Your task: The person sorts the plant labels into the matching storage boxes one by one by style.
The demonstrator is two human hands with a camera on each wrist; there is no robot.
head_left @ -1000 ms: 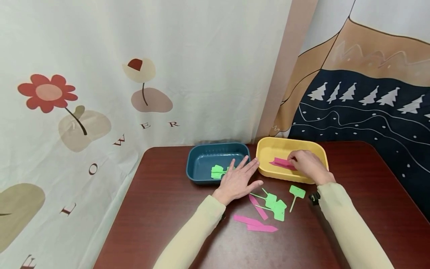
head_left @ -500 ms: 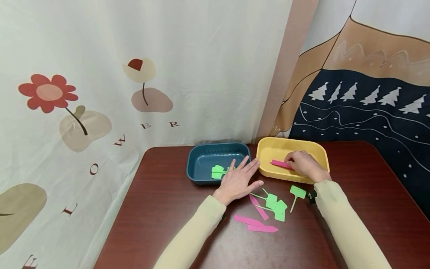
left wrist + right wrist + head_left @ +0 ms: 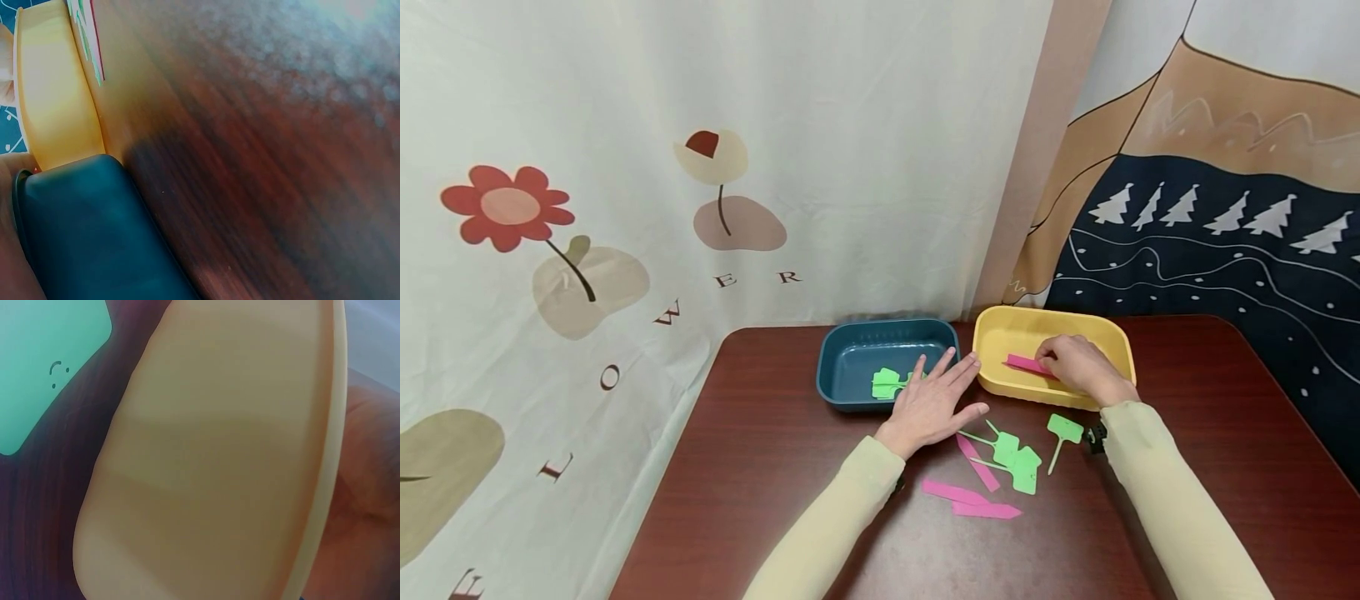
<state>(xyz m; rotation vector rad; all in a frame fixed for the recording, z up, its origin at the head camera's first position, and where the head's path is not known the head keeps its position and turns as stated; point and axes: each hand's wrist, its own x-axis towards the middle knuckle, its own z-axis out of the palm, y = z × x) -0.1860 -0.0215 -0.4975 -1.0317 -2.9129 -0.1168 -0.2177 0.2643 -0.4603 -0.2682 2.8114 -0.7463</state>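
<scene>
My right hand [image 3: 1082, 367] reaches into the yellow tray [image 3: 1118, 342], its fingers and thumb pinching the near end of a pink pointed plant label [image 3: 1026, 364]. The label lies inside the tray, pointing left. Spread out flat, my left hand [image 3: 928, 407] rests over the right front corner of the dark blue tray [image 3: 827, 367], fingertips right by the yellow tray's left end. Green T-shaped plant labels [image 3: 886, 383] lie in the blue tray, partly hidden by that hand. In the right wrist view, the yellow tray's wall [image 3: 212, 437] hides the fingers.
On the brown table [image 3: 760, 483], in front of the trays, lie more green T-shaped labels [image 3: 1024, 469], a single green one [image 3: 1064, 427] to the right, and pink pointed labels [image 3: 985, 509]. A printed curtain [image 3: 880, 167] hangs behind the table's back edge.
My right hand has shifted slightly left inside the yellow tray, covering more of the pink label there. The left hand and the labels on the table stay where they were.
</scene>
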